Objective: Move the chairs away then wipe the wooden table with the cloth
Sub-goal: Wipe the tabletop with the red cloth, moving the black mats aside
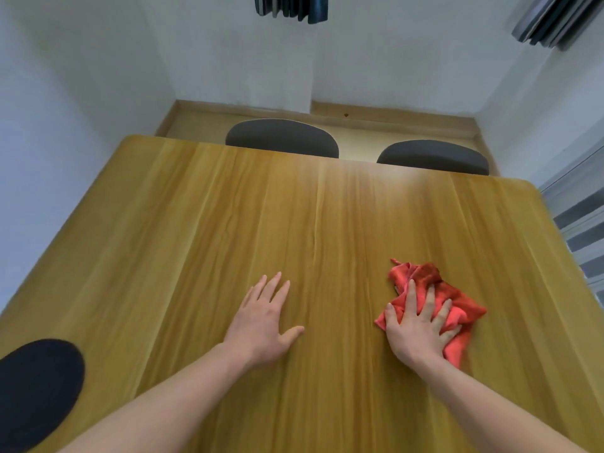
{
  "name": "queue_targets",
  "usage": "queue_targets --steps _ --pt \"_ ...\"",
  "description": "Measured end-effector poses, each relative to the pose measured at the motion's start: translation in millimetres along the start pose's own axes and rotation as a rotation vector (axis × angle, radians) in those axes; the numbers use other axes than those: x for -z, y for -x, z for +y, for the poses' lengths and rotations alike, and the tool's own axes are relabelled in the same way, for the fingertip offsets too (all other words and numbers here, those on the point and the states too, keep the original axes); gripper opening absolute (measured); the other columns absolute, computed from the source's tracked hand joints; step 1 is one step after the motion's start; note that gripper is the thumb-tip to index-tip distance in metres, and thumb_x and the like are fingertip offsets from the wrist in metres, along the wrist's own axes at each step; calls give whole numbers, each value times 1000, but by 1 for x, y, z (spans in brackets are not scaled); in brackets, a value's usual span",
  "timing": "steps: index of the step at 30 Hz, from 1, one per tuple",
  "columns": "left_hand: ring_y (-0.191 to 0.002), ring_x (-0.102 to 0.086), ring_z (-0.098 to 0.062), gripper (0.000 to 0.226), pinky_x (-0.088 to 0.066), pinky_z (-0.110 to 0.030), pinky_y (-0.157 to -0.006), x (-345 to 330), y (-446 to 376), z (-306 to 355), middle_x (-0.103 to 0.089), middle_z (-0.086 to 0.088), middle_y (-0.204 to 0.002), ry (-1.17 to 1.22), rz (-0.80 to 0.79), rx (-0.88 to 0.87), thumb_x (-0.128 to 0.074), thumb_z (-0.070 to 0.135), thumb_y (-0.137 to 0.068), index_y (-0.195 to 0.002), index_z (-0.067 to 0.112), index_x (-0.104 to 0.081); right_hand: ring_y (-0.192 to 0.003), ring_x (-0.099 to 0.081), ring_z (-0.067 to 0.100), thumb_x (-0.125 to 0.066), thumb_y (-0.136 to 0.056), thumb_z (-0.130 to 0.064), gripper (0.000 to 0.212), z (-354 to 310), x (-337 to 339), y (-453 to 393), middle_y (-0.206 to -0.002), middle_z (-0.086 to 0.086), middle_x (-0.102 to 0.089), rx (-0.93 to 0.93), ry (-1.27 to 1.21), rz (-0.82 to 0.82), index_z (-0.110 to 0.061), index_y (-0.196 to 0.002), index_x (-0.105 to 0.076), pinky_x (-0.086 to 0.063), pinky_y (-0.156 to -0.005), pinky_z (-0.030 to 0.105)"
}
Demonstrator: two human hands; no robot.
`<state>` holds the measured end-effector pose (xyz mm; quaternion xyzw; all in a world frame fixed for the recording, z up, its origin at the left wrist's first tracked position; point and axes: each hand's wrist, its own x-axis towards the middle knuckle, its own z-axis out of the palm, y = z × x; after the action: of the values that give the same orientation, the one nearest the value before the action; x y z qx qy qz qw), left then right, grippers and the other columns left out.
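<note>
A wooden counter fills most of the head view. A crumpled red cloth is seen on its near right part, pressed flat under the right hand, whose fingers are straight and spread apart over the fabric. The left hand is laid palm down on the bare wood to the left of the cloth and apart from it, its fingers straight and close together with the thumb held out to the side. Two dark chair backs are seen just beyond the far edge: the far left chair and the far right chair. A third dark chair is seen at the near left corner.
</note>
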<state>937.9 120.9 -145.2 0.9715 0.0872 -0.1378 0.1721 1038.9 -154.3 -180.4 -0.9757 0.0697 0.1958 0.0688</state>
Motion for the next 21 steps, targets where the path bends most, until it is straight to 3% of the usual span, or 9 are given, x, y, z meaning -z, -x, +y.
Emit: queue_targets --steps 13,17,21 --pt "-155 12 -16 85 -1 -43 -126 38 137 -232 15 7 -168 65 129 507 -41 65 -96 -162 27 -4 -150 31 39 -21 -99 -63 76 -211 -53 83 -166 2 31 333 39 -63 -38 -159 20 16 -116 69" --pt "-155 13 -18 88 -2 -44 -127 37 167 -269 18 3 -167 54 97 556 -37 67 -96 -162 24 1 -148 35 39 -22 -99 -63 77 -265 -69 110 -165 3 33 433 37 -79 -38 -159 19 17 -115 70" --pt "-153 20 -17 94 1 -43 -127 38 181 -289 28 3 -164 3 21 486 -33 72 -94 -159 25 17 -147 38 38 -23 -98 -63 78 -315 -85 134 -164 3 36 532 29 -98 -38 -159 19 22 -113 69"
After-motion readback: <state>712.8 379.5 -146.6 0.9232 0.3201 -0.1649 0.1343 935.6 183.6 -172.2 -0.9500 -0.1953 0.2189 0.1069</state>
